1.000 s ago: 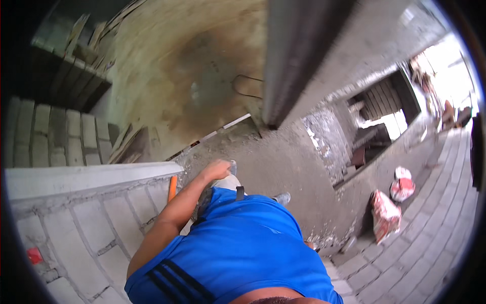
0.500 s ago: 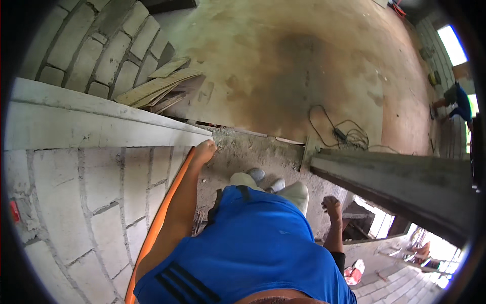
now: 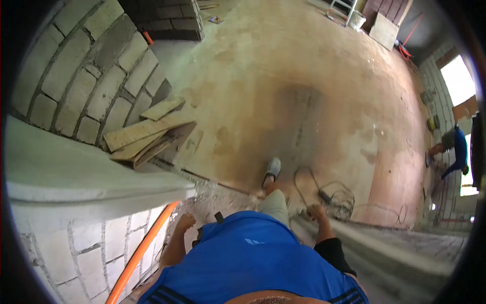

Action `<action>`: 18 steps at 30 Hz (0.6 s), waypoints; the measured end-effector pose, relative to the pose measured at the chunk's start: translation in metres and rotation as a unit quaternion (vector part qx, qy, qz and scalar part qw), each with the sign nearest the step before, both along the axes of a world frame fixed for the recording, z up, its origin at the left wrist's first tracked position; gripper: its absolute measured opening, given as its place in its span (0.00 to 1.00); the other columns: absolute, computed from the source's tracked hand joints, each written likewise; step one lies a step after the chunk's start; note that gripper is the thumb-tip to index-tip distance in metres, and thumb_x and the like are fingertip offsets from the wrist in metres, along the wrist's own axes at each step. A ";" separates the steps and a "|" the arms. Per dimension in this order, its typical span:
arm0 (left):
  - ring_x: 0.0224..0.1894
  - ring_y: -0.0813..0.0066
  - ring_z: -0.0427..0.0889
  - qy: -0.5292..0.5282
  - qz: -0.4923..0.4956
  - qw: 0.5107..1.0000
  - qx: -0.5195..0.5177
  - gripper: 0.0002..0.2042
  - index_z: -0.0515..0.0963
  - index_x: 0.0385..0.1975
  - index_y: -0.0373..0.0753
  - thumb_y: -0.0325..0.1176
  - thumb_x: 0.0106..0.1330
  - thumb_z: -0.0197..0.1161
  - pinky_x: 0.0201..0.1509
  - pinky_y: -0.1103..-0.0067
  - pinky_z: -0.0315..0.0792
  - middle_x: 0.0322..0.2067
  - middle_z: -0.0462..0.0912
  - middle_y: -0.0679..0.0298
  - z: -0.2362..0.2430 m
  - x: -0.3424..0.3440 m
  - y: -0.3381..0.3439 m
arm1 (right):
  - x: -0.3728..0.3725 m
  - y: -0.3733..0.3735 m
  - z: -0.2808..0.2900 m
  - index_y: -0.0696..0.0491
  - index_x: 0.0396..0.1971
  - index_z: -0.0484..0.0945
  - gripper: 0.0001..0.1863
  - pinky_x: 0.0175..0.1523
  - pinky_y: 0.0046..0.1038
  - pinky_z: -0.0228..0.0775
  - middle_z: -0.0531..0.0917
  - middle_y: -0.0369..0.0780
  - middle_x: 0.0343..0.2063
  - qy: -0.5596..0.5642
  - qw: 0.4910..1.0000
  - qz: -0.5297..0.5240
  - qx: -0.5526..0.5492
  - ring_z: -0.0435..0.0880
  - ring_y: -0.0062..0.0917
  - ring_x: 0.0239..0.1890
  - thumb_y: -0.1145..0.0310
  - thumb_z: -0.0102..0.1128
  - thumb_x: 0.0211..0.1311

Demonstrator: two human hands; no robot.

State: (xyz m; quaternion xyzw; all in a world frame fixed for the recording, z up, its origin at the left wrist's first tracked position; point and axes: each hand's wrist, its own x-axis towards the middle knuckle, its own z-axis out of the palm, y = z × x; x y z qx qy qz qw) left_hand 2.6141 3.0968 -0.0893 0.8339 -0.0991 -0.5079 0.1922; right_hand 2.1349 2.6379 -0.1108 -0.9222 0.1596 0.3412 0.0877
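Observation:
My left hand (image 3: 185, 222) hangs at my left side with its fingers curled in. It is near the end of a grey concrete beam (image 3: 96, 195) and an orange pipe (image 3: 144, 247), apart from both. My right hand (image 3: 317, 213) is out at my right side, its fingers also curled. Whatever it may hold is hidden. Just beyond it a looped dark cable (image 3: 344, 200) lies on the floor. One foot in a grey clog (image 3: 273, 167) is forward on the stained floor (image 3: 238, 66).
Wooden boards (image 3: 147, 129) lie against a block wall (image 3: 81, 76) at left. A blurred concrete beam (image 3: 374, 248) runs along my right. Far off stand a ladder (image 3: 342, 11) and a white bucket (image 3: 357, 20). Another person (image 3: 458, 147) bends over at far right.
I have moved forward, and one foot is now on the stained floor. My left hand has dropped back from the beam's end. My right hand has come forward beside the cable.

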 end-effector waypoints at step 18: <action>0.33 0.69 0.78 -0.160 -0.113 0.977 -0.087 0.23 0.74 0.43 0.31 0.37 0.46 0.62 0.39 0.76 0.72 0.31 0.79 0.53 0.055 0.123 -0.435 | 0.103 -0.289 0.079 0.55 0.20 0.76 0.11 0.20 0.25 0.67 0.77 0.35 0.18 -0.002 0.667 -0.675 0.316 0.74 0.21 0.18 0.65 0.53 0.56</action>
